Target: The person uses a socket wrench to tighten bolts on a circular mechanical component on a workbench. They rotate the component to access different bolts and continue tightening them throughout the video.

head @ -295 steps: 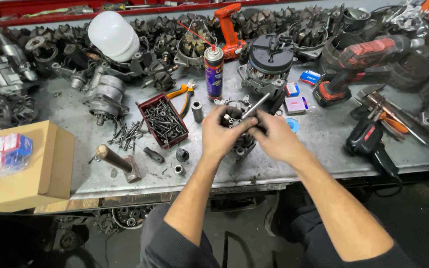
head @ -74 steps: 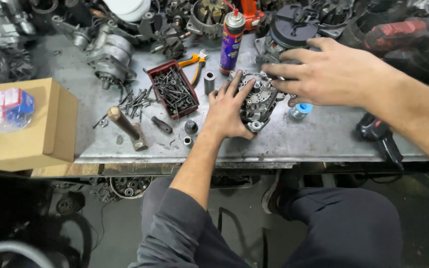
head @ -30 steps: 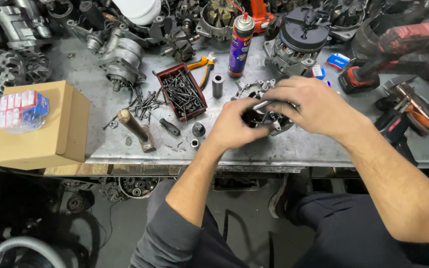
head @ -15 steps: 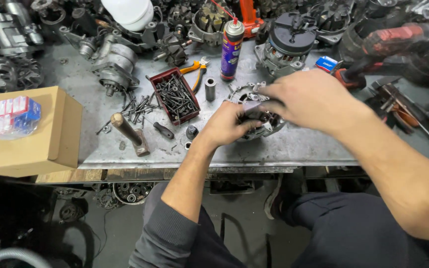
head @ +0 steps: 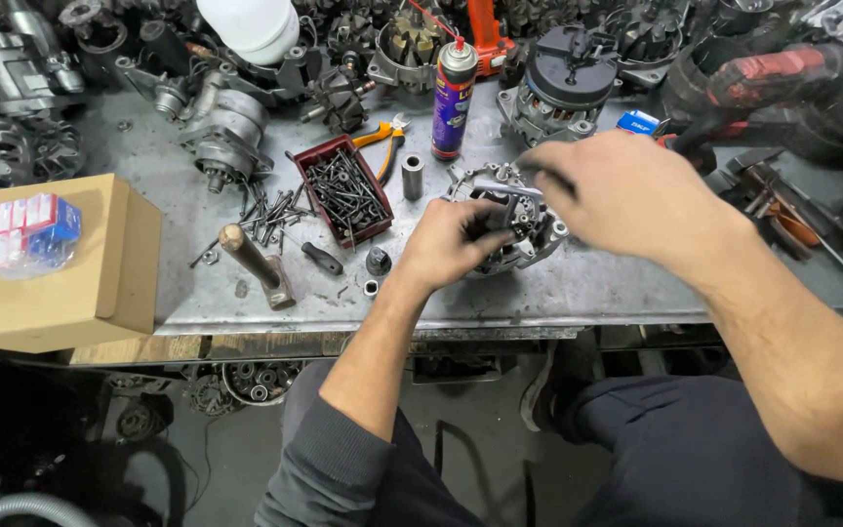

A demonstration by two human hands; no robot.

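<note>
a: moved since half a second ago: right hand [head: 636, 195] lifted a little off the alternator housing [head: 514, 229] and blurred with motion, hovering just above and to the right of it. left hand [head: 451, 244] in much the same spot on the near-left edge.

b: and the hands themselves?

a: left curled shut around the housing rim, thumb and fingers pinching a dark part on top. right half open, fingers spread and bent; impossible to tell whether anything small sits between the fingertips. a short bright metal rod [head: 504, 190] showing just left of those fingertips, over the housing.

b: meaning for the work?

a: probably a pause between grips: housing steadied by the left, right freed to shift or reach. only a judgement.

b: where exactly is the housing?

a: flat on the grey metal desk [head: 626, 283], near the front edge, about centre.

b: around it?

a: small steel sleeve [head: 412, 178] just to the left, red tray of screws [head: 348, 190] beyond, loose screws beside that, wooden-handled hammer [head: 256, 265] further left. purple spray can [head: 453, 98] upright behind. cardboard box [head: 60, 268] at the far left corner. red power tool [head: 782, 73] at the back right. heaps of alternator parts along the back. dark floor below, more parts under the desk.
</note>
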